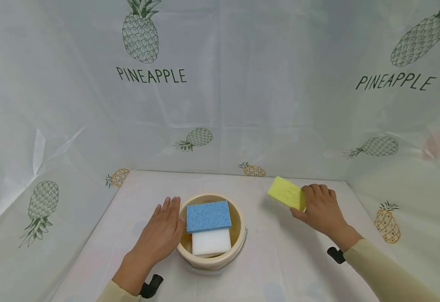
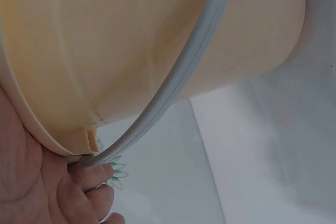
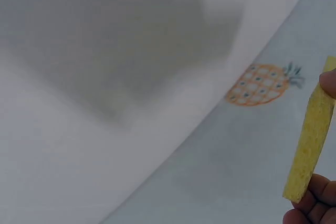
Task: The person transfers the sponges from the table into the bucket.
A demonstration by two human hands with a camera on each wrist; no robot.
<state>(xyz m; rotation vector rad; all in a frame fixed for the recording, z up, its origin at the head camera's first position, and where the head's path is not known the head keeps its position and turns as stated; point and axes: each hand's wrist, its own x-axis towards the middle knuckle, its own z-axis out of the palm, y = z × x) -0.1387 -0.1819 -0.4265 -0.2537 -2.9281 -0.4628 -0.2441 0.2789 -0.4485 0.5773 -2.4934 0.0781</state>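
Observation:
My right hand [image 1: 322,209] pinches a yellow sponge [image 1: 287,193] by its right end, thumb below and fingers above, and holds it over the right of the table. In the right wrist view the sponge [image 3: 310,140] appears edge-on between thumb and fingers. Fairly straight fingers on my left hand [image 1: 161,235] rest against the left rim of a cream bucket [image 1: 239,247]. Inside the bucket, a blue sponge [image 1: 209,216] lies partly over a white sponge [image 1: 212,242]. The left wrist view shows the palm at the rim, beside the bucket's grey handle [image 2: 173,90].
A pale cloth covers the table [image 1: 280,260]. Grey-white sheeting [image 1: 265,105] printed with pineapples stands behind it and at both sides. Black straps [image 1: 152,286] sit at both wrists. A shadow falls on the table below the yellow sponge.

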